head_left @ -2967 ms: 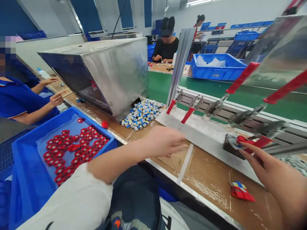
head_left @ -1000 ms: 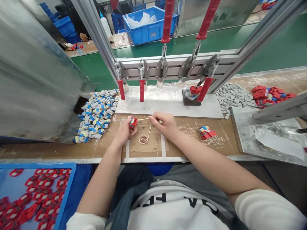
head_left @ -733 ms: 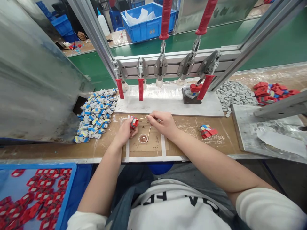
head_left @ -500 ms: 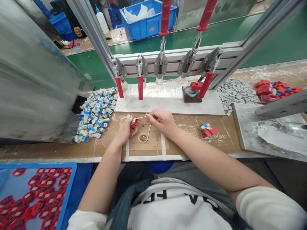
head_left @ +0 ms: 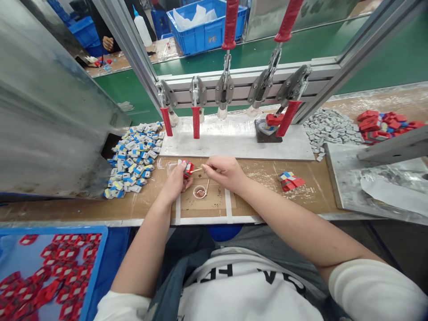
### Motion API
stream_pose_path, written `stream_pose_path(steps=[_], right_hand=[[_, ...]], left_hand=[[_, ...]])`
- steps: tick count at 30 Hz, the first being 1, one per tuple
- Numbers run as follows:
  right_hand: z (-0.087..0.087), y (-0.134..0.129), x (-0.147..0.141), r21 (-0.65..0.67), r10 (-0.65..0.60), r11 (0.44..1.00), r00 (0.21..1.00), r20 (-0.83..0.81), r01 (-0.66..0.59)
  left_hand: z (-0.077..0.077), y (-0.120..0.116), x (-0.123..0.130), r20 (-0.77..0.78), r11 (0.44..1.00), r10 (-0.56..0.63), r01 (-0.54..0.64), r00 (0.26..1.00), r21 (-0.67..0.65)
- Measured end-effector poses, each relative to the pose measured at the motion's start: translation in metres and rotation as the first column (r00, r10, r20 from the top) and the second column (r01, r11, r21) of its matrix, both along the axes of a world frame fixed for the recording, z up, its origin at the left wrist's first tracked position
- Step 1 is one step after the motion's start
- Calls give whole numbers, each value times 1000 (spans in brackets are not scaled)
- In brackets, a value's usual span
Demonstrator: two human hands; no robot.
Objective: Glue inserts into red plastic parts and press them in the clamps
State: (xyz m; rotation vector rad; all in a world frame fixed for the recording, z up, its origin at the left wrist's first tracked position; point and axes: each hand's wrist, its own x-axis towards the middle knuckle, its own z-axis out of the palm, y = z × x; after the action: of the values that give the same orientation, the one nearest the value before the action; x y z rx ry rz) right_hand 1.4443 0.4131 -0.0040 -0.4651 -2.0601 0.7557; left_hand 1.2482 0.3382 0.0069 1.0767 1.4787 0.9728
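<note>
Between the fingers of my left hand (head_left: pixel 174 182) is a small red and grey plastic part (head_left: pixel 189 168). My right hand (head_left: pixel 224 172) pinches a thin stick (head_left: pixel 197 170), whose far tip is at the red part. Below them sits a small round dish (head_left: pixel 199 192) with brownish contents. A second stick (head_left: pixel 207 186) leans at the dish's right rim; its upper end runs up under my right hand. To the right lie a few red parts with blue and yellow pieces (head_left: pixel 290 182).
Toggle clamps with red handles (head_left: pixel 196 122) hang over a metal plate (head_left: pixel 214 147). Small white, blue and yellow parts (head_left: pixel 133 156) are heaped at left, grey pieces (head_left: pixel 331 127) and red parts (head_left: pixel 381 127) at right. A blue tray (head_left: pixel 104 249) of red parts stands lower left. Across, a person's hand (head_left: pixel 108 43) shows.
My right hand has shifted slightly down and left, and the stick's angle at the red part has changed. My left hand still holds the part. The view has moved a little.
</note>
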Motion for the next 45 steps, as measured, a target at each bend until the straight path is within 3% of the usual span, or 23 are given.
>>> stream_pose_path(steps=[9,12,14,16,19,22,27,31,35,41,45], right_hand=[[2,0,-2,-116,-121,986,992,-31,117],[3,0,1,-136,-139,982,988,-66,130],[4,0,4,-124,-67,991,996,-58,60],[4,0,8,-70,116,991,993,27,-114],[2,-2,11,2,346,935,911,226,-356],[1,-4,11,24,337,934,901,273,-357],[0,-4,7,53,271,956,938,216,-289],[-4,-3,9,74,267,957,950,162,-281],[-4,-2,11,38,321,942,930,181,-332],[2,-6,4,-36,42,999,999,26,-41],[3,-7,-5,-10,21,1000,999,-27,-21]], left_hand=[[-5,0,0,14,1000,-4,4,1000,8],[-5,1,-1,92,999,45,-43,995,-21],[-4,2,-2,212,993,117,-109,970,-46],[0,1,-4,349,986,164,-162,923,-36],[10,-11,-9,506,976,155,-212,848,55],[15,-30,-18,571,955,146,-266,808,133],[3,-53,-32,492,931,154,-293,857,220],[-7,-55,-33,307,945,142,-221,941,241],[-6,-52,-30,247,952,102,-166,964,255],[-7,-50,-30,198,962,54,-104,979,253],[-11,-50,-31,144,959,19,-59,989,276]])
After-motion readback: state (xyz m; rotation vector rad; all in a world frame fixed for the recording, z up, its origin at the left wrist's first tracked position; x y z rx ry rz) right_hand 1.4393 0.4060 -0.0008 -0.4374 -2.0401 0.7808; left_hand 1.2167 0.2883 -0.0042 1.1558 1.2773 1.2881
